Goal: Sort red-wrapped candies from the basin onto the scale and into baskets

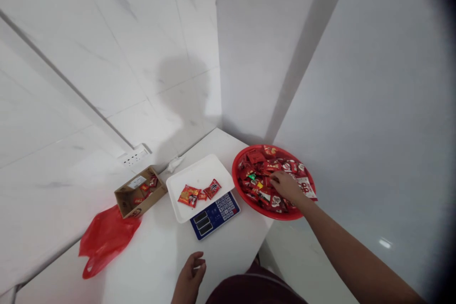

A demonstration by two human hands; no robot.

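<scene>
Left hand (190,275) rests half-curled, seemingly empty, bottom centre; right hand (287,186) has its grip down among the packets (258,159) on the red tray (285,217), can't tell if it's closed, so I'd pinch one by its edge.

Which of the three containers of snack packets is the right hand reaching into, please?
The round red tray, farthest right; the right hand rests on its packets.

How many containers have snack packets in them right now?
3: cardboard box at left, white scale tray in the middle, red basin at right under the right hand. The red bag's contents are hidden.
</scene>
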